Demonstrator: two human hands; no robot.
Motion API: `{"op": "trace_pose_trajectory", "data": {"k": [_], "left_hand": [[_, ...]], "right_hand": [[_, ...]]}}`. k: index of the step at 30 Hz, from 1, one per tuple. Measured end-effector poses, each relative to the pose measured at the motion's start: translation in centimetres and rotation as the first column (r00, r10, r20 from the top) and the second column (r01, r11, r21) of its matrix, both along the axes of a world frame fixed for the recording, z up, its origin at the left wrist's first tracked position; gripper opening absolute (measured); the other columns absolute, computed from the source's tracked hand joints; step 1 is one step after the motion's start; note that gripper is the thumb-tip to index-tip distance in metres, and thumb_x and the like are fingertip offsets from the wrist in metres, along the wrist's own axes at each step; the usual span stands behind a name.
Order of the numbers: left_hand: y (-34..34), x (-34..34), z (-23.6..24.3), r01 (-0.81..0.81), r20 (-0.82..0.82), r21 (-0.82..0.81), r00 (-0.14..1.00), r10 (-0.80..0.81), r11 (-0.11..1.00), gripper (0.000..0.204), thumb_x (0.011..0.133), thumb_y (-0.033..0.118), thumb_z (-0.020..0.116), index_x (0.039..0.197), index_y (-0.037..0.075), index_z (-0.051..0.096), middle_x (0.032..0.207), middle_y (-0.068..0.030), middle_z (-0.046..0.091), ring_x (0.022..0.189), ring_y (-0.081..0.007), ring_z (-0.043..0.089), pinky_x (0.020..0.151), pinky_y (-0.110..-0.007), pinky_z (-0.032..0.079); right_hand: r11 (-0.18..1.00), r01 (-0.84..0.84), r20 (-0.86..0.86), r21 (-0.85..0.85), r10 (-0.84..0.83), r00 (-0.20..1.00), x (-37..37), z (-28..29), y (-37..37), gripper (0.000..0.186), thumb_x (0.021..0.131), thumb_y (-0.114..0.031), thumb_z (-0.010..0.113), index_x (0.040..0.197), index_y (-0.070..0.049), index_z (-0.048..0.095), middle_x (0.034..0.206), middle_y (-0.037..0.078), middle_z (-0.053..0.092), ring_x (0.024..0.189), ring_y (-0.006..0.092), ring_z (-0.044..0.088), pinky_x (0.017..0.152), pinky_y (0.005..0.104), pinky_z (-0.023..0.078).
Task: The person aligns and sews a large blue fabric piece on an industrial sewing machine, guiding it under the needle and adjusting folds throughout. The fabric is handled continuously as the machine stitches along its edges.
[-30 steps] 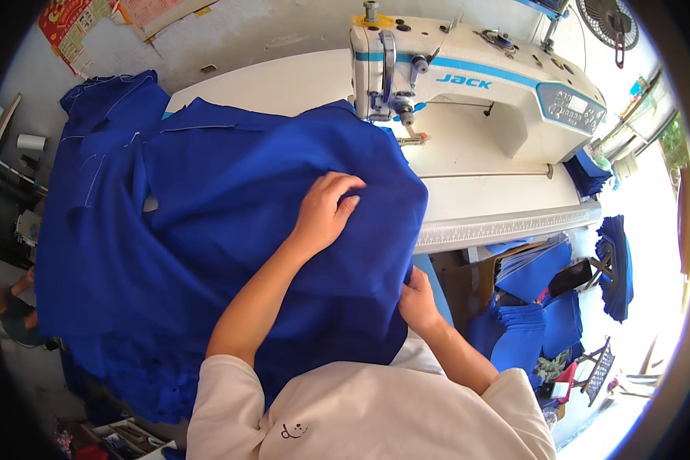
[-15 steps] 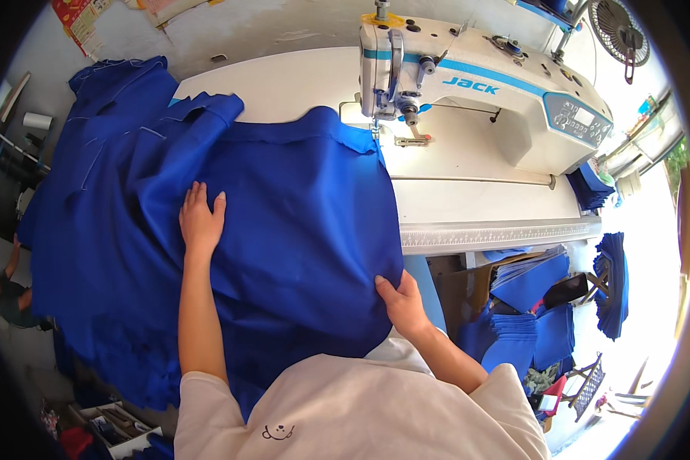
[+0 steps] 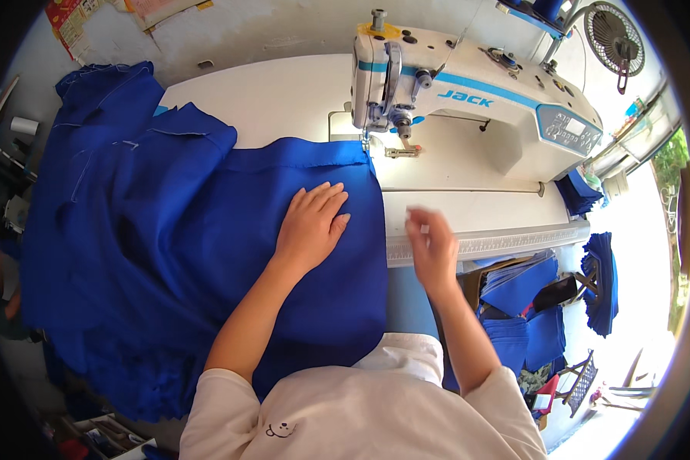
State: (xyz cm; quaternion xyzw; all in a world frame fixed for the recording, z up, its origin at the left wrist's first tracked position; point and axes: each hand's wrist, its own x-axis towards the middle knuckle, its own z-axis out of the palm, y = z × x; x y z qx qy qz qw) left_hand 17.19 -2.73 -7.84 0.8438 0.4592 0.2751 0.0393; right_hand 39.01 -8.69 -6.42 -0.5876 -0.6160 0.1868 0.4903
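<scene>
A large piece of blue fabric point(image 3: 207, 268) covers the left of the sewing table and hangs down over its front. Its folded top edge runs under the needle area of a white and light-blue sewing machine point(image 3: 468, 96). My left hand point(image 3: 312, 226) lies flat on the fabric just below that fold, fingers stretched out and open. Off the fabric's right edge, my right hand point(image 3: 435, 251) hovers by the ruler-marked front edge of the table. Its fingers look curled and are smeared by motion; I see no fabric in it.
Stacks of cut blue pieces point(image 3: 523, 291) lie below the table at the right, near a dark chair part point(image 3: 579, 379). A small fan point(image 3: 615, 38) stands at the upper right. An open box point(image 3: 107, 437) sits on the floor at lower left.
My left hand has slid right and upward across the fabric. The right hand has let go of the fabric's right edge and risen toward the table edge. The view has shifted slightly.
</scene>
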Motion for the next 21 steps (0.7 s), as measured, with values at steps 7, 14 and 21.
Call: {"op": "trace_pose_trajectory", "data": {"k": [7, 14, 21], "left_hand": [[0.2, -0.1, 1.1, 0.034, 0.088, -0.078, 0.996, -0.027, 0.996, 0.031, 0.092, 0.023, 0.062, 0.118, 0.007, 0.064, 0.133, -0.0076, 0.059, 0.128, -0.0269, 0.051, 0.11, -0.046, 0.036], [0.4, -0.3, 1.0, 0.051, 0.101, -0.097, 0.994, -0.041, 0.994, 0.031, 0.091, 0.022, 0.063, 0.118, 0.007, 0.064, 0.133, -0.0076, 0.059, 0.128, -0.0271, 0.05, 0.11, -0.046, 0.035], [3.5, -1.2, 0.8, 0.131, 0.069, -0.038, 0.989, -0.128, 0.991, 0.029, 0.089, 0.018, 0.064, 0.117, 0.009, 0.065, 0.131, -0.0061, 0.06, 0.124, -0.0264, 0.052, 0.106, -0.044, 0.038]], "right_hand": [[0.991, 0.09, 0.261, -0.098, -0.061, 0.963, -2.7, -0.3, 12.1, 0.016, 0.084, -0.017, 0.068, 0.095, -0.006, 0.067, 0.091, 0.013, 0.067, 0.075, 0.0323, 0.067, 0.067, 0.0398, 0.053], [0.959, 0.231, 0.581, 0.164, -0.283, 0.763, -5.5, -2.1, 11.6, 0.012, 0.081, -0.009, 0.065, 0.08, -0.006, 0.053, 0.083, 0.013, 0.059, 0.072, 0.0312, 0.067, 0.061, 0.0395, 0.055], [0.982, 0.145, 0.539, 0.125, -0.19, 0.821, -5.5, -2.2, 11.1, 0.006, 0.083, -0.007, 0.063, 0.083, -0.007, 0.058, 0.083, 0.012, 0.057, 0.071, 0.0302, 0.066, 0.061, 0.0402, 0.055]]}}
